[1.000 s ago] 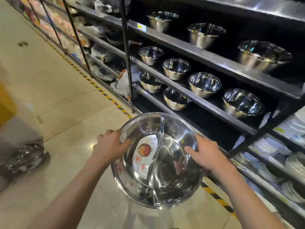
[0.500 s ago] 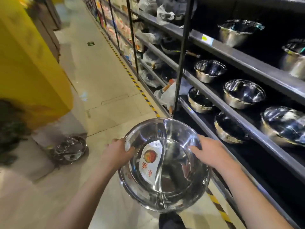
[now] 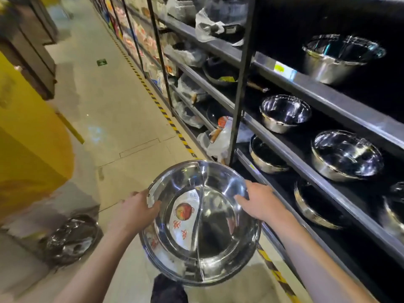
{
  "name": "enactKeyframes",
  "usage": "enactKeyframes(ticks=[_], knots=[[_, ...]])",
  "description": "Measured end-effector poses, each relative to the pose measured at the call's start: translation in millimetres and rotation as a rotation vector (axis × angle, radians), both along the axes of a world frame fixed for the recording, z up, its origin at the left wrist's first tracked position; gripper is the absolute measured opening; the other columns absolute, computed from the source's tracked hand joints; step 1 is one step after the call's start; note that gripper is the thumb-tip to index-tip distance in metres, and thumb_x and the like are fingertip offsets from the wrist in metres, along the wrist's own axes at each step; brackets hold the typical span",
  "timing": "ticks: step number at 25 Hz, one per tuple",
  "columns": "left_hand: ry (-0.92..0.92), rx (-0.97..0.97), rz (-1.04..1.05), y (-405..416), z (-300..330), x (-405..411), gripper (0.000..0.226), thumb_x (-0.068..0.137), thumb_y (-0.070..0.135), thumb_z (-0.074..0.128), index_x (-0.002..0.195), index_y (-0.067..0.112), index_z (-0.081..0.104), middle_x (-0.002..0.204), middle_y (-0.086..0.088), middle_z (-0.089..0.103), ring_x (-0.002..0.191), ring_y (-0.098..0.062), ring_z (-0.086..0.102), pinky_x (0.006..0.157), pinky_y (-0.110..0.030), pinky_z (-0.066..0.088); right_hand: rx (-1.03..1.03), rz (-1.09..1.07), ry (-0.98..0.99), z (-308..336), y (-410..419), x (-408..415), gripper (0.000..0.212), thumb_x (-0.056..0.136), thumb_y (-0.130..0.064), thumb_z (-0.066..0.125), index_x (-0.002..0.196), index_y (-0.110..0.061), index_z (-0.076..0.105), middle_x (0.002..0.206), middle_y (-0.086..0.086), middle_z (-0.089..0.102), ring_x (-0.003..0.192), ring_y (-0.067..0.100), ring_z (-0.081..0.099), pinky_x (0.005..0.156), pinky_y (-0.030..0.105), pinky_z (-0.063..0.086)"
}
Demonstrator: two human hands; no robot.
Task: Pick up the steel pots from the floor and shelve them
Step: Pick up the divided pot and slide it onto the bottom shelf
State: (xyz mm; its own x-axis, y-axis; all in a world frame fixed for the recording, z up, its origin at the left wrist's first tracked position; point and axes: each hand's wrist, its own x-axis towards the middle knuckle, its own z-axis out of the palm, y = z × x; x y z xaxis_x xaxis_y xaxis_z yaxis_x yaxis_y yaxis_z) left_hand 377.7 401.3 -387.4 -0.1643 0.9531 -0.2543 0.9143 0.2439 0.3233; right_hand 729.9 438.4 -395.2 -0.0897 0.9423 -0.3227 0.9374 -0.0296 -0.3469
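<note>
A wide, shiny divided steel pot (image 3: 218, 228) with a paper label inside is held in front of me over the floor. My left hand (image 3: 135, 213) grips its left rim and my right hand (image 3: 260, 202) grips its right rim. Another steel pot (image 3: 73, 239) sits on the floor at the lower left. On the dark shelf unit (image 3: 306, 169) to the right stand several steel pots, among them one on the middle shelf (image 3: 284, 112) and one on the low shelf (image 3: 265, 158).
A black upright post (image 3: 240, 84) divides the shelving. Bagged pans (image 3: 218, 136) fill the shelves further left. A yellow stand (image 3: 28, 132) rises at left. Yellow-black tape (image 3: 157, 103) runs along the floor by the shelf base. A dark shoe (image 3: 168, 288) shows below the pot.
The view has swung further left along the aisle, so the shelf pots sit further right. The floor pot appears nearer. Both hands keep their grip on the divided pot.
</note>
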Motion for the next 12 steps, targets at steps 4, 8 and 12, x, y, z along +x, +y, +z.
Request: enactKeyframes(ticks=[4,8,12], knots=[[0.009,0.043,-0.213,125.6,-12.2,-6.3,0.054,0.088,0.065,0.040,0.103,0.019,0.066,0.086,-0.005,0.062,0.091,-0.033,0.064,0.083,-0.040,0.052,0.001,-0.219,0.015,-18.6,42.2,-11.6,0.060,0.095,-0.056,0.050,0.142,-0.019,0.046,0.124,0.006,0.064,0.121,0.035,0.054,0.095,0.048,0.050],[0.012,-0.052,-0.481,228.8,-7.6,0.7,0.051,0.087,0.065,0.043,0.110,0.025,0.065,0.103,-0.010,0.065,0.102,-0.039,0.061,0.088,-0.044,0.049,-0.016,-0.515,0.128,-14.6,45.9,-27.1,0.053,0.095,-0.050,0.050,0.143,-0.028,0.045,0.106,0.003,0.067,0.104,0.030,0.060,0.093,0.045,0.051],[0.021,-0.083,-0.800,300.6,-16.3,35.1,0.038,0.092,0.050,0.053,0.118,0.026,0.066,0.110,-0.009,0.069,0.109,-0.033,0.061,0.094,-0.041,0.047,-0.044,-0.749,0.091,-16.5,29.9,-46.4,0.044,0.097,-0.051,0.047,0.134,-0.028,0.050,0.120,0.005,0.065,0.115,0.034,0.057,0.096,0.044,0.047]])
